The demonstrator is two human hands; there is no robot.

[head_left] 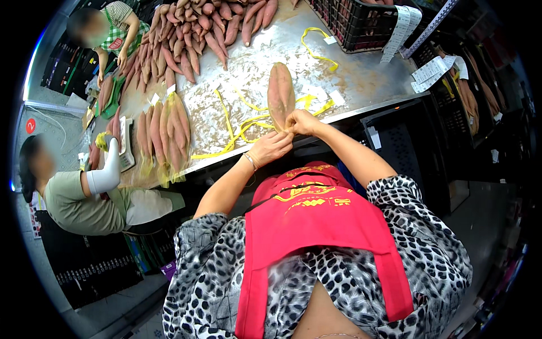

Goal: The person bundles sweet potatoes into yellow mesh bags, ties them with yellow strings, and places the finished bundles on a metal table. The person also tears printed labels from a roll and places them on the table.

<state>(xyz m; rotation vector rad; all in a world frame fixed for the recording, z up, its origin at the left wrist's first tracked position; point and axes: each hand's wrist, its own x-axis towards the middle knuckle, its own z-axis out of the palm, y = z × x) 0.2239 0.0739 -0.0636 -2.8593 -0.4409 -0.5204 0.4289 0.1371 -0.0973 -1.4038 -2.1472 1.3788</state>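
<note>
A yellowish mesh bag of long pink sweet potatoes (280, 90) lies upright along the front of the metal table (367, 79), its gathered lower end toward me. My left hand (272, 148) has its fingers pinched on that end, just below the potatoes. My right hand (300, 123) is closed on the same gathered end from the right, thumb and forefinger together beside the left fingertips. Yellow straps with white tags (228, 127) lie loose around the bag. Filled mesh bags of sweet potatoes (169, 135) lie to the left of my hands.
A heap of sweet potatoes (197, 31) covers the back left. A black crate (347, 22) with paper labels stands back right; hanging bags (468, 96) are at far right. A co-worker (84, 200) in green works by a scale (127, 147); another person (116, 37) stands behind.
</note>
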